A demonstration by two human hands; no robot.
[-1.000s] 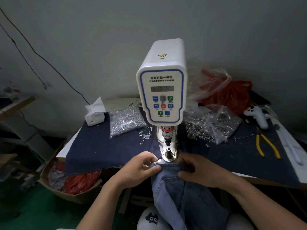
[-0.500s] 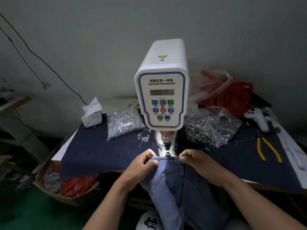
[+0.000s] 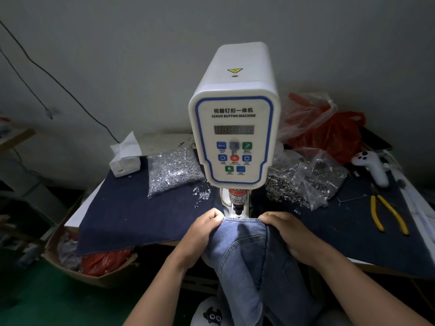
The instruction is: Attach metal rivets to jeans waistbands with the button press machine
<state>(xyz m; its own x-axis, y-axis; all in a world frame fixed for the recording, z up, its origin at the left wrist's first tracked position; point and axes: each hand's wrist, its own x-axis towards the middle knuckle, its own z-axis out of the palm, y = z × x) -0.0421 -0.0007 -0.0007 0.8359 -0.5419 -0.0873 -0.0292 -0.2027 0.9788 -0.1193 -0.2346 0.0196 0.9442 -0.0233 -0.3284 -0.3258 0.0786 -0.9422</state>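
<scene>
A white servo button press machine (image 3: 235,128) stands at the table's middle, its punch (image 3: 237,209) pointing down over the die. Light blue jeans (image 3: 244,252) hang from the table's front edge, the waistband (image 3: 242,220) stretched flat just under the punch. My left hand (image 3: 203,228) pinches the waistband's left end. My right hand (image 3: 286,232) grips its right end, fingers curled over the fabric. The die is mostly hidden by the denim. A clear bag of silver rivets (image 3: 173,171) lies left of the machine, and a bag of darker metal caps (image 3: 303,184) lies to its right.
Dark denim cloth (image 3: 131,220) covers the table. A tissue box (image 3: 124,161) sits back left, yellow-handled pliers (image 3: 388,214) and a white controller (image 3: 373,167) at right, red plastic bags (image 3: 334,135) behind. A cardboard box (image 3: 94,267) with red bags is on the floor left.
Both hands have moved apart and drawn the waistband taut and flat under the punch; a second ago they were bunched close together at the die.
</scene>
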